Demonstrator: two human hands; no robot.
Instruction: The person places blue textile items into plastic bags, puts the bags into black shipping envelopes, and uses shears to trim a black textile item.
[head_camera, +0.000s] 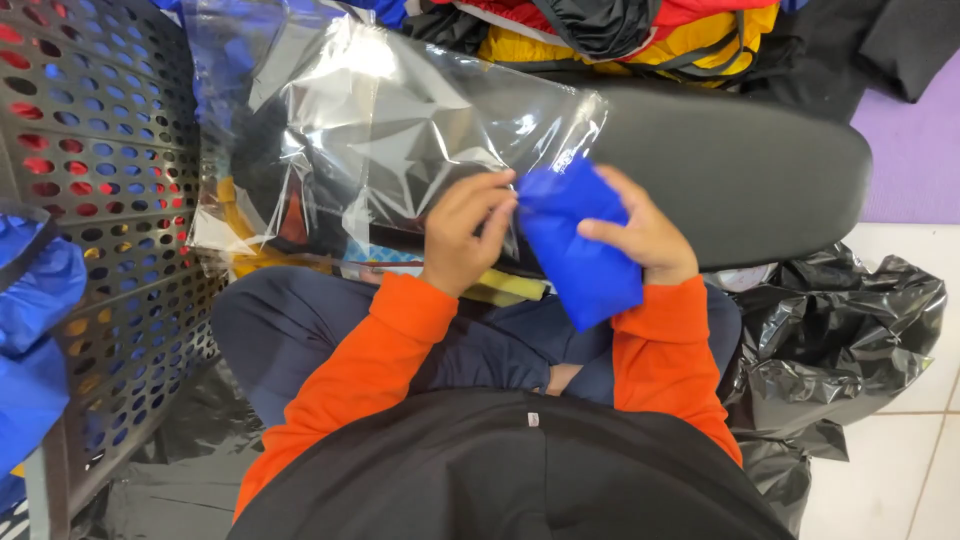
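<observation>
Hands: both are up in front of the person's chest, orange sleeves reaching to the wrists, working on one blue packet.
Left hand (462, 232): fingers curled and pinched on the upper left corner of the folded blue fabric packet (580, 245), right where it meets the mouth of the clear plastic bag (400, 140).
Right hand (640, 232): closed around the packet's right edge, thumb pressed flat on its front, fingers wrapped behind and out of sight.
Blue packet: held in the air over the lap, tilted, its lower end hanging down toward the right knee and its top corner at the bag's opening.
Clear bag: crumpled and shiny, lying across the lap and against the black padded seat (740, 170); dark shapes with a patch of orange and yellow show through it, though glare makes it hard to tell whether they are inside or behind.
Perforated bin (100, 200): grey plastic with round holes, standing at the person's left; blue, red and yellow colours show through the holes, but the items cannot be made out.
Blue bundle (35, 340): soft fabric, cut off by the left edge, pressed against the bin's outer wall.
Black bin bag (850, 330): crinkled, lying on the white tiled floor beside the right leg; its contents are hidden.
Pile of garments (620, 30): red, yellow and black, cut off along the top edge behind the seat.
Yellow strip (510, 288): a small piece peeking out under the left wrist, mostly covered.
</observation>
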